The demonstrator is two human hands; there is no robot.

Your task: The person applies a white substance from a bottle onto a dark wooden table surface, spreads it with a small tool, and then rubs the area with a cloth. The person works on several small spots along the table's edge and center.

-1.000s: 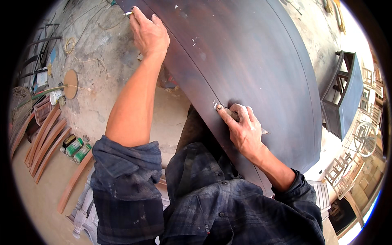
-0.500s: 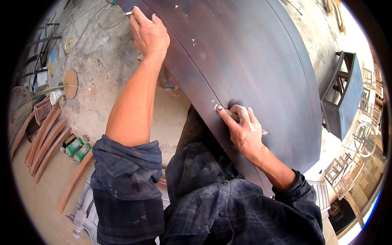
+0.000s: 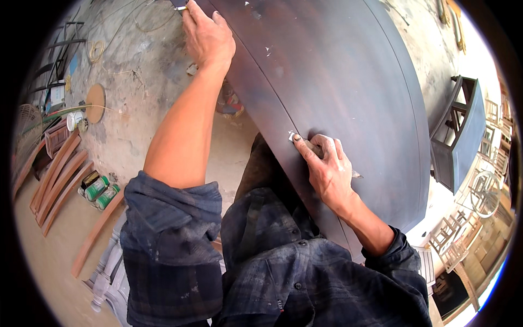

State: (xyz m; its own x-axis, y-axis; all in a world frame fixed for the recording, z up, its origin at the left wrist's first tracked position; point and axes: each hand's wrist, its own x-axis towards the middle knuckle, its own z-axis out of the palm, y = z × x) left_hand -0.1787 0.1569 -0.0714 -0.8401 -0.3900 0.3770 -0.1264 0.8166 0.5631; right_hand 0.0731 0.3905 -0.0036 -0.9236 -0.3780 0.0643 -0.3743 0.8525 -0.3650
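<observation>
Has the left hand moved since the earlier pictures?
No, not noticeably: against the dark panel, the left hand keeps its place along the edge; the whole view shifted slightly.

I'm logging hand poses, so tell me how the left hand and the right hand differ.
Place: the left hand is at the far left edge of the dark panel; the right hand is over its surface, nearer the body.
Holding: the left hand pinches a small white stick; the right hand grips a pointed tool.
Look: the right hand shows whitish smudges; the left hand looks cleaner.
Shared: both are bare.
</observation>
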